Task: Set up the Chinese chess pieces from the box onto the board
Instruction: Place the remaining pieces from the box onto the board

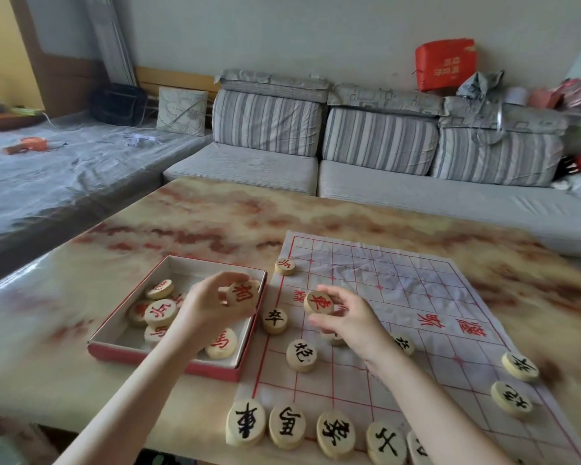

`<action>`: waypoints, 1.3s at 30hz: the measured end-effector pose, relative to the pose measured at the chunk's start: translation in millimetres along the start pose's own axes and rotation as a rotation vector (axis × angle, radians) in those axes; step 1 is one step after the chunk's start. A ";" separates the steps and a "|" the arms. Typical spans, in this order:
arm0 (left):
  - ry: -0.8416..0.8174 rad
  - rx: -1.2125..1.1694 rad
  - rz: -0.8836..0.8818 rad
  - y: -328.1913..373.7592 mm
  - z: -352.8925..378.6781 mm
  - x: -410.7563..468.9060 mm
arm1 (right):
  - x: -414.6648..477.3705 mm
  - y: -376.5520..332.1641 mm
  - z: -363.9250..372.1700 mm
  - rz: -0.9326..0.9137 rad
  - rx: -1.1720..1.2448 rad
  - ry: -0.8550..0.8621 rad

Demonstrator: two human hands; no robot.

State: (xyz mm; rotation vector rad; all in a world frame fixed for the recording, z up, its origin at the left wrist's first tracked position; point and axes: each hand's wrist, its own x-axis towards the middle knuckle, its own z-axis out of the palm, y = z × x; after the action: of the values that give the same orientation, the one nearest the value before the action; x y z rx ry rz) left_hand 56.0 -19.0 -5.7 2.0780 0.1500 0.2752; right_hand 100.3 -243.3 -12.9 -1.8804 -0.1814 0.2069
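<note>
The white paper board with a red grid (pixel 399 297) lies a little wrinkled on the glossy cream and red marble-pattern table (pixel 182 223). Just left of the board stands the shallow red cardboard box with a white inside (pixel 163 359). In it lie several pale round wooden pieces with red characters (pixel 160 313).

The left hand (pixel 208 305) is above the right part of the box, just left of the board. Its fingers are curled and clamped on one lifted red-character piece (pixel 243 293), which is tilted with its face toward the camera. The right hand (pixel 349 318) is over the left part of the board. Its thumb and fingers pinch a second red-character piece (pixel 318 303); I cannot tell if this piece touches the board.

Along the near edge of the board stands a row of pale round pieces with black characters (pixel 287 427). Two more black-character pieces (pixel 520 366) stand at the near right edge of the board. A black soldier piece (pixel 274 321) sits on the left edge of the board, and a black cannon piece (pixel 301 355) is just nearer than it. One single red piece (pixel 285 266) stands at the far left corner of the board. Behind the board, past the table, is a grey striped fabric sofa (pixel 379 142).
</note>
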 end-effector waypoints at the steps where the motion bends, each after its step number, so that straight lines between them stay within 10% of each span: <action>1: -0.010 -0.002 0.011 4.7 6.5 4.6 | 3.2 2.5 -5.3 -0.006 -0.005 0.009; 26: 0.008 0.141 0.060 8.0 56.2 152.8 | 294.6 5.0 4.9 -0.146 -0.629 0.113; 39: -0.012 0.196 0.073 11.1 57.3 157.0 | 308.9 16.4 -1.5 -0.135 -0.662 0.170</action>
State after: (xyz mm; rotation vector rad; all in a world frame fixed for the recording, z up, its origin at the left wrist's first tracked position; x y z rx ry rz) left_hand 222.4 -38.1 -2.6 2.2818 0.0973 0.3020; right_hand 401.4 -179.3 -44.1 -2.5181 -0.2828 -0.1255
